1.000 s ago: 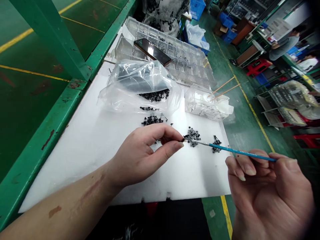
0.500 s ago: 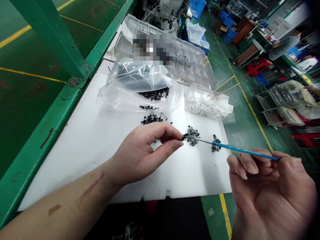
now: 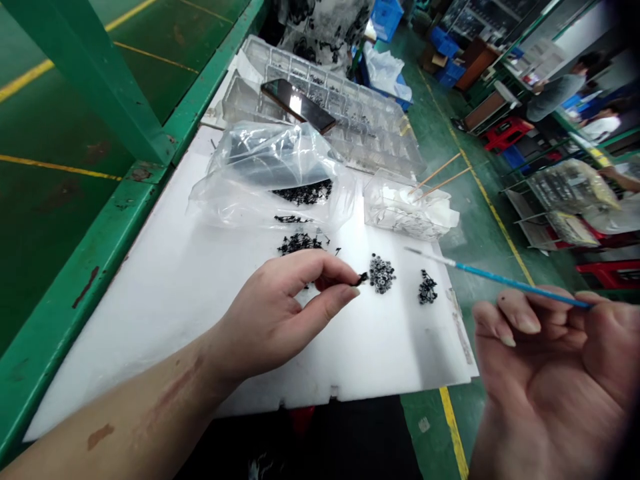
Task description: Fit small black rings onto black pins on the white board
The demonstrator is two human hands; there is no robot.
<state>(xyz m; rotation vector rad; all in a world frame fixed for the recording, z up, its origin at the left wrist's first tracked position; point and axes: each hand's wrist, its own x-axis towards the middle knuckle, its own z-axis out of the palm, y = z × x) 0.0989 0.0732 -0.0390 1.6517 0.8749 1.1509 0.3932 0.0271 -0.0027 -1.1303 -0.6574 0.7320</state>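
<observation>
My left hand (image 3: 295, 313) reaches over the white board and pinches a small black part (image 3: 363, 279) between thumb and forefinger; its exact kind is too small to tell. In my right hand (image 3: 555, 373), off the board's right edge, a thin paintbrush (image 3: 520, 287) with a blue handle is held between thumb and fingers. Its pale ferrule and dark tip point left, apart from the black part. Just right of the left fingertips lies a pile of small grey and black rings (image 3: 382, 274). Farther right is a small heap of black stemmed parts (image 3: 427, 288).
A clear plastic bag (image 3: 280, 160) of black parts lies open behind more loose black parts (image 3: 300, 243). A clear box (image 3: 400, 207) holds white paper and two wooden sticks. Behind, a phone (image 3: 299, 105) rests on a compartment tray (image 3: 380, 100). A green beam (image 3: 145, 180) borders the left.
The paintbrush tip has drawn away from the black part, moving right and up with my right hand. My left hand still pinches the part and has hardly moved.
</observation>
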